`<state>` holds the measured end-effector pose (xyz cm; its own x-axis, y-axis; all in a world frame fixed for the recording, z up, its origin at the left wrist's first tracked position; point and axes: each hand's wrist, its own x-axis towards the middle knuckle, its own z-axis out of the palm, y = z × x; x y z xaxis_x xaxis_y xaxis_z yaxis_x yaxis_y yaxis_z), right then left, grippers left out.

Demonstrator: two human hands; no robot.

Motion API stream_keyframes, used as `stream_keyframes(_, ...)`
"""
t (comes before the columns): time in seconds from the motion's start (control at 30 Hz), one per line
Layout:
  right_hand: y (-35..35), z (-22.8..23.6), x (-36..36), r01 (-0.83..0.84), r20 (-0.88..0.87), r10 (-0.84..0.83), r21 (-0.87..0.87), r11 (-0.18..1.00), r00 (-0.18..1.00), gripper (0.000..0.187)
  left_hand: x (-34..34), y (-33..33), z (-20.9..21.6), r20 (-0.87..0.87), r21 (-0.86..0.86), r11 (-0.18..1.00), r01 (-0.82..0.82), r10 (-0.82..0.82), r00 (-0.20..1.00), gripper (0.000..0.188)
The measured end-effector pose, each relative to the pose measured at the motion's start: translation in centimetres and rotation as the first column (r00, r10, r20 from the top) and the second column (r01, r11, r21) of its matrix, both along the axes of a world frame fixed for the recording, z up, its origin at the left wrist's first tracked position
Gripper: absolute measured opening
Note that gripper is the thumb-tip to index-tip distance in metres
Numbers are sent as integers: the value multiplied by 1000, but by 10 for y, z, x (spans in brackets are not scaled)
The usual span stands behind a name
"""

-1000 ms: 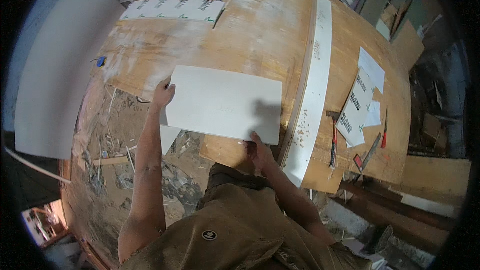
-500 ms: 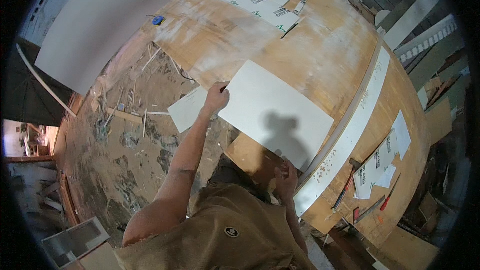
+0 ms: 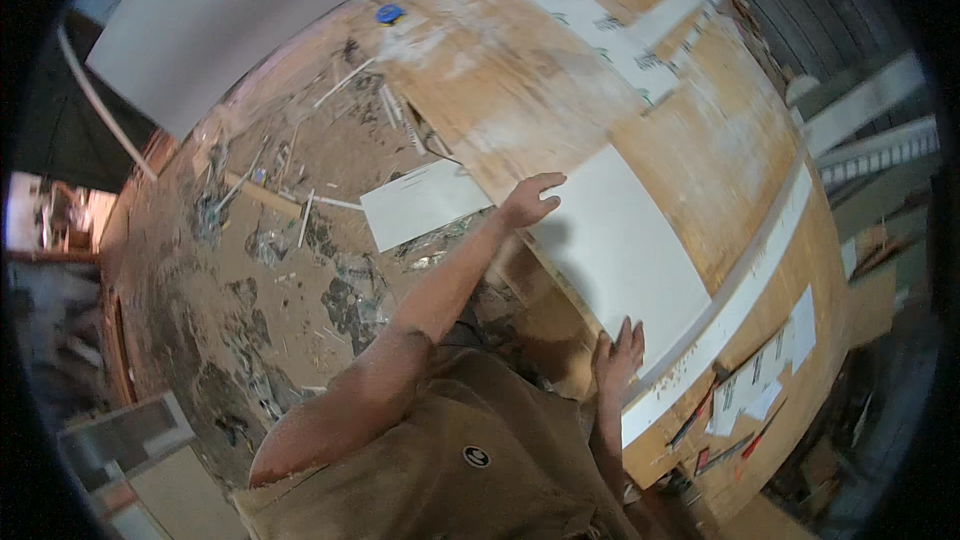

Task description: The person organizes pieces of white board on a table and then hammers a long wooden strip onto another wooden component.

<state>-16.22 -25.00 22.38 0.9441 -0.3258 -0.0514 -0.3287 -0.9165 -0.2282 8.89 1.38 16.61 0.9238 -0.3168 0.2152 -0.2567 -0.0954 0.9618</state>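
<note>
Hand, right (image 3: 620, 352): fingers spread, clasping nothing; fingertips resting at near edge of white panel (image 3: 632, 250);
Hand, left (image 3: 533, 202): fingers extended, thumb apart, no clenched grip; placed at left end of white panel;
White panel: flat on plywood table (image 3: 480, 105), along table edge;
Long strip (image 3: 700, 352): white, chip-strewn; just beside white panel, right side;
Red-handled tools (image 3: 691, 422): right of white panel, past strip;
Floor board (image 3: 425, 202): white; left of white panel, lower level;
Tape measure (image 3: 389, 15): blue; well beyond white panel.
</note>
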Motion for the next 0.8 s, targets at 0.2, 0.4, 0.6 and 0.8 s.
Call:
stream_keyframes(0.2, 8, 10, 6, 1, 11, -1, 41, 999, 1000, 65, -36, 82, -41, -316, 113, 530, -840, 821, 475, 43)
stream_keyframes(0.4, 9, 26, 12, 113, -116, -108, 40, 993, 987, 68, -8, 85, -75, -727, -425, 622, -657, 197, 657, 54)
stream_keyframes(0.6, 7, 26, 16, 160, -92, -157, 34, 986, 983, 73, 0, 80, -61, -672, -242, 747, -619, 331, 662, 53)
stream_keyframes(0.8, 5, 20, 14, 182, -74, -179, 36, 983, 981, 72, 0, 87, -53, -665, -81, 809, -583, 392, 636, 54)
